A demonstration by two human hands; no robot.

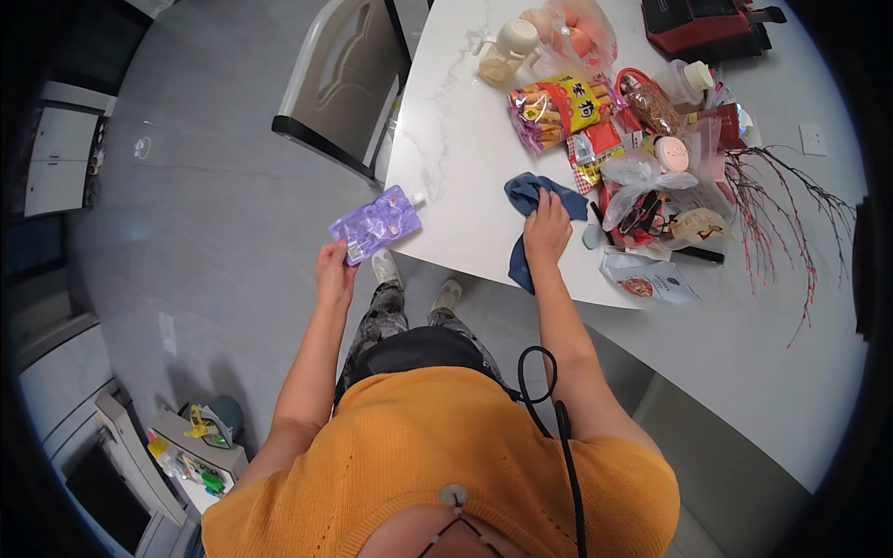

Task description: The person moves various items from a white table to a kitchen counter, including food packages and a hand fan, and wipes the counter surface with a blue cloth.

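Observation:
My left hand (334, 272) grips the lower corner of a purple spouted pouch (375, 223), out over the floor just left of the table's edge. The pouch's white cap points right, toward the table. On the white marbled table (456, 186), my right hand (548, 228) rests on a crumpled dark blue cloth (528, 189), its fingers bent into the folds. One end of the cloth hangs down past the table's front edge, beside my wrist. A small pale round piece (592, 237) lies right of that hand.
Right of the cloth are piled a yellow and purple snack bag (567, 110), plastic bags, a pink-lidded jar (671, 154) and a silvery pouch (648, 279). A baby bottle (509, 53) stands farther back. Thin red-budded branches (777, 214) spread at right; a chair (339, 79) stands left.

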